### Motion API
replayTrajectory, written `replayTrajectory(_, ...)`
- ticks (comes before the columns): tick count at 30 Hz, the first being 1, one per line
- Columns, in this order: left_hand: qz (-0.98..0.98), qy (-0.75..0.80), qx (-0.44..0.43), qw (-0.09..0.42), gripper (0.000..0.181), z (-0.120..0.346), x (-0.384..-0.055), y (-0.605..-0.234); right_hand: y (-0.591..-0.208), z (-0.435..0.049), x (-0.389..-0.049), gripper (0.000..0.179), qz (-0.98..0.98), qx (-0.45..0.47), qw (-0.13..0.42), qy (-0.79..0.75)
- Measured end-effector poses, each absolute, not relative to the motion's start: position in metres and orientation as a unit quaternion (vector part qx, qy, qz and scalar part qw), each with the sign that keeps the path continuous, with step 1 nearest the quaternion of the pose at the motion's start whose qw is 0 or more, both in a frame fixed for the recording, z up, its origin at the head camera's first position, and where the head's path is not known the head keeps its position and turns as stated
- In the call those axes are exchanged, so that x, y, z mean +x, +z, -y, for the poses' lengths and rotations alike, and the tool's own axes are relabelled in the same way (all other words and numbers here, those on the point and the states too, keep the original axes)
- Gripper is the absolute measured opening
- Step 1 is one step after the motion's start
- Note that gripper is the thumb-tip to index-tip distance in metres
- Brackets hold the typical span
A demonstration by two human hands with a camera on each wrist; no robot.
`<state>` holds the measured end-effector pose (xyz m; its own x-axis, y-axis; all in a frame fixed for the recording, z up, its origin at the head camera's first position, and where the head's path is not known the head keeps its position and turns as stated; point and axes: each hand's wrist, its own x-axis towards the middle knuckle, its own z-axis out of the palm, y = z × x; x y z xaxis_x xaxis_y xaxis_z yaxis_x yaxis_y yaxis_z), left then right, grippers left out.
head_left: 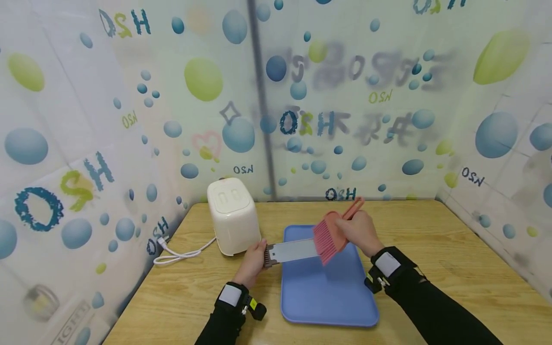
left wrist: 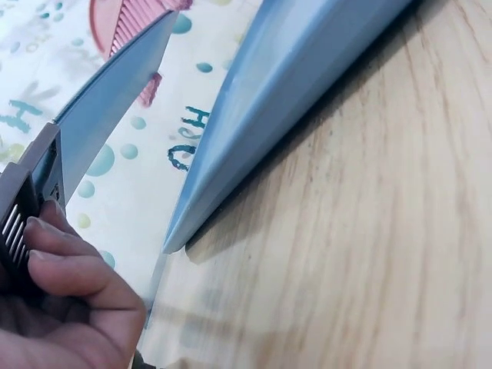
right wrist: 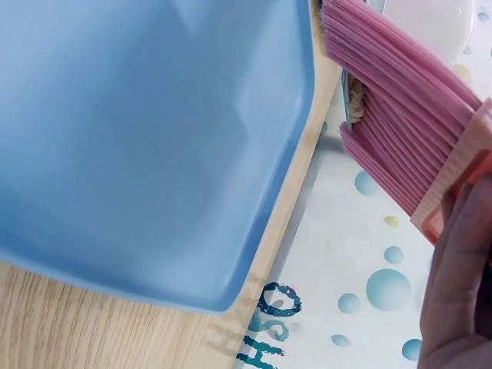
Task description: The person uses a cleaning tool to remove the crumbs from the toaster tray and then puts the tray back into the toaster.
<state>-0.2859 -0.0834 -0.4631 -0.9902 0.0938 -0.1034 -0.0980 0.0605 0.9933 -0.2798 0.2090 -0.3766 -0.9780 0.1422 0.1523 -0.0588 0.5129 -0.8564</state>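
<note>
Over the blue tray [head_left: 327,297], my left hand [head_left: 253,261] holds a toaster crumb tray, a flat pale metal plate [head_left: 295,250] with a ridged grey-brown handle end. In the left wrist view the fingers [left wrist: 84,280] curl against that handle. My right hand [head_left: 362,232] grips a small pink hand brush [head_left: 329,235] near the base of its handle. The brush's bristles [right wrist: 407,100] hang down across the plate's far end, overlapping it. A tan crumbly clump [right wrist: 356,98] shows beside the bristles in the right wrist view.
A white toaster [head_left: 235,218] stands left of the blue tray, close behind my left hand. Its white cord [head_left: 185,256] lies loosely on the wooden table [head_left: 431,268]. Patterned curtain walls [head_left: 241,134] stand along the back and sides.
</note>
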Motion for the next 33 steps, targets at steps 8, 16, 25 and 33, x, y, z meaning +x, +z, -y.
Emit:
replayTrajectory(8, -0.736, 0.673, -0.001, 0.07, 0.047, 0.086, -0.287, -0.464, -0.376, -0.217, -0.279, 0.03, 0.864, -0.033, 0.101, 0.493)
replayTrajectory(16, -0.736, 0.672, -0.006, 0.077, 0.045, 0.085, -0.288, -0.465, -0.373, -0.223, -0.275, 0.03, 0.862, -0.034, 0.1, 0.496)
replayTrajectory(25, -0.734, 0.676, -0.012, 0.071, 0.046, 0.085, -0.287, -0.468, -0.368, -0.231, -0.271, 0.03, 0.861, -0.04, 0.094, 0.499)
replayTrajectory(33, -0.737, 0.672, -0.013, 0.071, 0.046, 0.085, -0.288, -0.465, -0.347, -0.23, -0.275, 0.033, 0.859, -0.025, 0.124, 0.495)
